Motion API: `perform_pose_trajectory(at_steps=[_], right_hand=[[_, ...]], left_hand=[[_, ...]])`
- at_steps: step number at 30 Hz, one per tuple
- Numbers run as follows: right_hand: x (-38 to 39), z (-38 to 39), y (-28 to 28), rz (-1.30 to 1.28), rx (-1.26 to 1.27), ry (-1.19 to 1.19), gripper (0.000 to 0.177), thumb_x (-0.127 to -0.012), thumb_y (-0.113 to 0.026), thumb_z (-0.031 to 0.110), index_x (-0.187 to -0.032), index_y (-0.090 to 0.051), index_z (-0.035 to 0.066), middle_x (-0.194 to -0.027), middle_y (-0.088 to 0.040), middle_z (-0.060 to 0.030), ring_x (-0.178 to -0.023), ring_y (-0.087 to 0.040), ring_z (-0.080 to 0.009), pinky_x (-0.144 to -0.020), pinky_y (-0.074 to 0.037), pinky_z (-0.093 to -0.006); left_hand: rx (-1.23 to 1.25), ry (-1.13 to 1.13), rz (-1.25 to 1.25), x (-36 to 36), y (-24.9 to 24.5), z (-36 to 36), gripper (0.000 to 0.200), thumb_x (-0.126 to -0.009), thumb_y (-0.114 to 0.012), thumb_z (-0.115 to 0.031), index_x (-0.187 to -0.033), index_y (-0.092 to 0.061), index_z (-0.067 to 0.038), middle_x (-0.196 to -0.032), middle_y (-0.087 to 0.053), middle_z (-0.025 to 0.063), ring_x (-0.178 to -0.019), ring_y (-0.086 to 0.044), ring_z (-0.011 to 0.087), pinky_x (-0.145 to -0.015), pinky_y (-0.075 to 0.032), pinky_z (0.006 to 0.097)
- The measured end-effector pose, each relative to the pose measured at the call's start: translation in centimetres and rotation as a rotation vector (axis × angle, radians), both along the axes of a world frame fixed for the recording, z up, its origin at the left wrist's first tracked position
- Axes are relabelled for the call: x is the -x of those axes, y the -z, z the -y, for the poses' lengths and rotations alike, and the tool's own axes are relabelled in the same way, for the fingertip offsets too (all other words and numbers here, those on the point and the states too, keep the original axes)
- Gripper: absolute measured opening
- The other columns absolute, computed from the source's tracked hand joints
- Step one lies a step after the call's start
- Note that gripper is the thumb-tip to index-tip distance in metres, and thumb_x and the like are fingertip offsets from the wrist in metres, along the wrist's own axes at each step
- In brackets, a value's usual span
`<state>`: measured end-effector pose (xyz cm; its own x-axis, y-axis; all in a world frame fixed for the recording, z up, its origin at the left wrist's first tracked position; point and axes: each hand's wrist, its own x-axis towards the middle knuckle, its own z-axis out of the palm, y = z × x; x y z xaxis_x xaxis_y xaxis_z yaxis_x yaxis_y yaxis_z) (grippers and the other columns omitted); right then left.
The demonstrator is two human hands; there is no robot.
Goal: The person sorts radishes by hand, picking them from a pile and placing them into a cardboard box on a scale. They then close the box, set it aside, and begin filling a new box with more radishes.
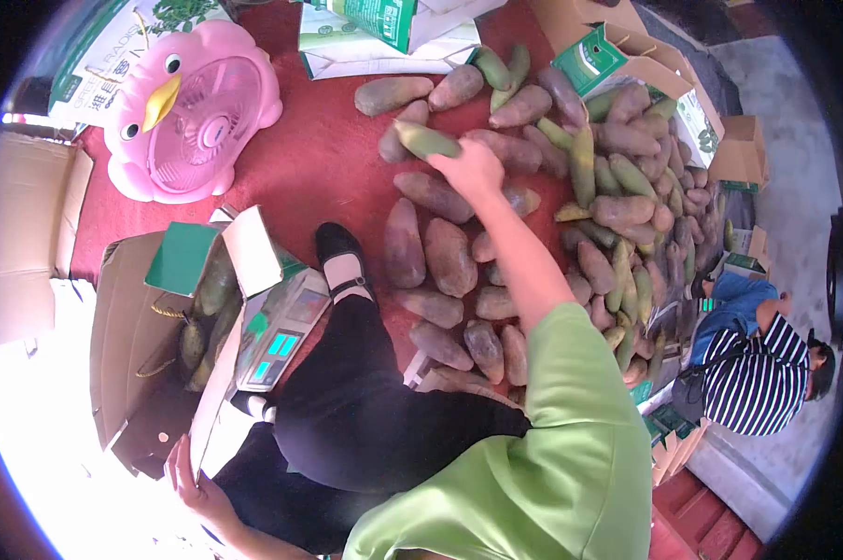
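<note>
My right hand is closed around a green radish, pale at its tip, just above the red carpet. Many more radishes, purplish-brown and green, lie in a pile around and to the right of that hand. At the lower left, my left hand grips the edge of an open cardboard carton. Several green radishes sit inside this carton, one with a yellow cord near it. A digital scale with lit green displays stands against the carton's right side.
A pink bird-shaped fan stands on the red carpet at the upper left. Printed white-and-green cartons are at the top, and another open carton is behind the pile. A person in a striped shirt is at the right.
</note>
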<state>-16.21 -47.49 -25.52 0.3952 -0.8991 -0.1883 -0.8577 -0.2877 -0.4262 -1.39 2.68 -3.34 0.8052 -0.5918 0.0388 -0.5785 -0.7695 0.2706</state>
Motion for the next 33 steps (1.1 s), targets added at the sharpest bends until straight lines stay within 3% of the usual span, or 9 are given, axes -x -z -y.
perform_pose_trajectory(at_steps=[4,9,11,14,17,20,23,26,33], right_hand=[[2.0,0.5,-1.3,-0.051,0.025,0.020,0.057,-0.062,-0.066,0.049,-0.096,-0.066,0.003,-0.098,-0.063,-0.0213,-0.092,-0.061,-0.0354,-0.081,-0.048,-0.0429],[-6.2,2.0,-2.8,0.157,0.082,-0.017,0.059,-0.063,-0.067,0.047,-0.099,-0.065,0.001,-0.100,-0.062,-0.0216,-0.095,-0.060,-0.0344,-0.082,-0.048,-0.0421],[-10.2,2.5,-2.8,0.189,0.044,-0.028,0.059,-0.063,-0.067,0.047,-0.100,-0.065,0.001,-0.099,-0.062,-0.0213,-0.094,-0.061,-0.0341,-0.082,-0.048,-0.0419],[-13.6,4.0,-0.9,-0.016,0.055,-0.087,0.059,-0.063,-0.068,0.047,-0.101,-0.065,0.001,-0.098,-0.063,-0.0201,-0.092,-0.062,-0.0331,-0.080,-0.050,-0.0413],[-12.8,4.1,1.9,-0.116,0.176,-0.086,0.058,-0.063,-0.068,0.047,-0.100,-0.065,0.002,-0.096,-0.065,-0.0193,-0.090,-0.063,-0.0335,-0.079,-0.050,-0.0407],[-8.4,3.5,0.2,-0.101,-0.014,-0.157,0.058,-0.063,-0.069,0.048,-0.097,-0.066,0.001,-0.099,-0.063,-0.0198,-0.091,-0.062,-0.0339,-0.082,-0.049,-0.0416],[-4.3,1.8,-0.8,-0.149,0.015,-0.177,0.057,-0.062,-0.069,0.048,-0.094,-0.066,0.001,-0.099,-0.063,-0.0196,-0.090,-0.062,-0.0341,-0.082,-0.049,-0.0424],[-1.4,0.5,-0.5,-0.165,0.071,-0.162,0.055,-0.062,-0.069,0.047,-0.092,-0.066,0.001,-0.097,-0.062,-0.0196,-0.089,-0.062,-0.0348,-0.081,-0.049,-0.0429],[-1.7,1.4,-1.3,-0.221,0.112,-0.076,0.055,-0.062,-0.068,0.048,-0.088,-0.065,0.000,-0.093,-0.062,-0.0208,-0.087,-0.062,-0.0349,-0.078,-0.049,-0.0433]], left_hand=[[-0.008,-0.040,-0.014,0.3,-0.1,0.4,0.046,-0.068,-0.043,0.008,-0.110,-0.059,0.002,-0.104,-0.061,0.0172,-0.098,-0.057,0.0333,-0.088,-0.043,0.0419],[-0.021,-0.065,-0.013,0.2,-0.1,0.4,0.046,-0.068,-0.042,0.007,-0.109,-0.060,0.002,-0.103,-0.061,0.0175,-0.098,-0.057,0.0335,-0.088,-0.043,0.0421],[-0.047,-0.004,-0.024,0.1,-0.4,0.1,0.031,-0.085,-0.048,0.000,-0.114,-0.059,-0.001,-0.107,-0.060,0.0149,-0.101,-0.057,0.0298,-0.089,-0.045,0.0411],[-0.015,-0.027,-0.050,0.1,-0.2,-0.1,0.034,-0.083,-0.045,0.002,-0.114,-0.059,-0.001,-0.108,-0.060,0.0152,-0.102,-0.057,0.0301,-0.089,-0.045,0.0414],[-0.032,-0.042,-0.053,0.1,-0.4,0.2,0.040,-0.077,-0.043,0.005,-0.114,-0.059,-0.001,-0.108,-0.060,0.0155,-0.101,-0.057,0.0300,-0.089,-0.045,0.0410],[-0.038,-0.037,-0.062,0.0,-0.7,0.5,0.046,-0.071,-0.043,0.007,-0.113,-0.059,0.000,-0.107,-0.061,0.0159,-0.100,-0.057,0.0303,-0.089,-0.044,0.0408],[-0.048,-0.042,-0.038,0.2,-0.8,1.1,0.043,-0.069,-0.043,0.007,-0.108,-0.060,0.002,-0.102,-0.061,0.0181,-0.096,-0.058,0.0344,-0.089,-0.043,0.0418],[-0.028,-0.059,-0.088,0.3,-0.8,0.8,0.043,-0.071,-0.043,0.006,-0.111,-0.060,0.001,-0.106,-0.060,0.0169,-0.100,-0.057,0.0314,-0.092,-0.042,0.0410],[-0.026,-0.019,-0.081,0.1,-0.9,0.7,0.042,-0.073,-0.044,0.005,-0.111,-0.060,0.001,-0.106,-0.060,0.0173,-0.099,-0.057,0.0315,-0.091,-0.042,0.0403]])
